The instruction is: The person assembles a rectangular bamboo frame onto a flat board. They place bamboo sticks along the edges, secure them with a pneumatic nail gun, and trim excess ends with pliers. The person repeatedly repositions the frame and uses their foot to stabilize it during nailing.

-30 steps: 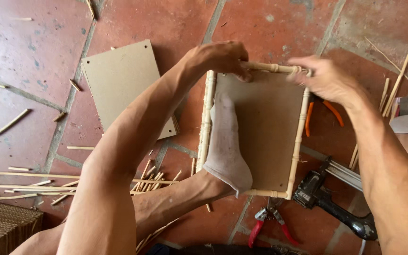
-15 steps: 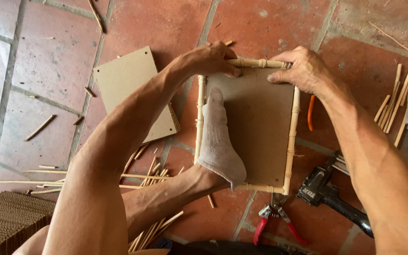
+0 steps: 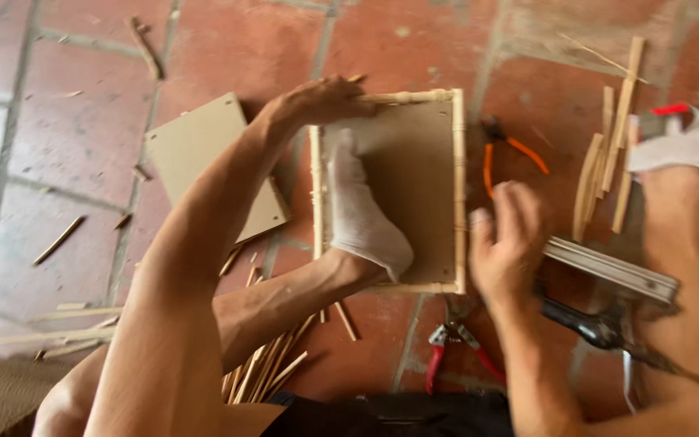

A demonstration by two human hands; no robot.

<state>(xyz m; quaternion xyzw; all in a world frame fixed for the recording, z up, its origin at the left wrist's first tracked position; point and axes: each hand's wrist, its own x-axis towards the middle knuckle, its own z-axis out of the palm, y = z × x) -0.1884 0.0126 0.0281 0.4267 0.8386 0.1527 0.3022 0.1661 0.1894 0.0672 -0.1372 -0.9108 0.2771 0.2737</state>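
The left hand (image 3: 317, 101) pinches the top bamboo rail of the frame (image 3: 414, 97) at its 11 o'clock corner. The right hand (image 3: 507, 239) hangs loosely curled, gripping nothing, off the frame's 4 o'clock edge above the nail gun (image 3: 600, 316). A socked foot (image 3: 357, 214) pins the board — light, stiff, probably brittle at joints, best held by the rails.
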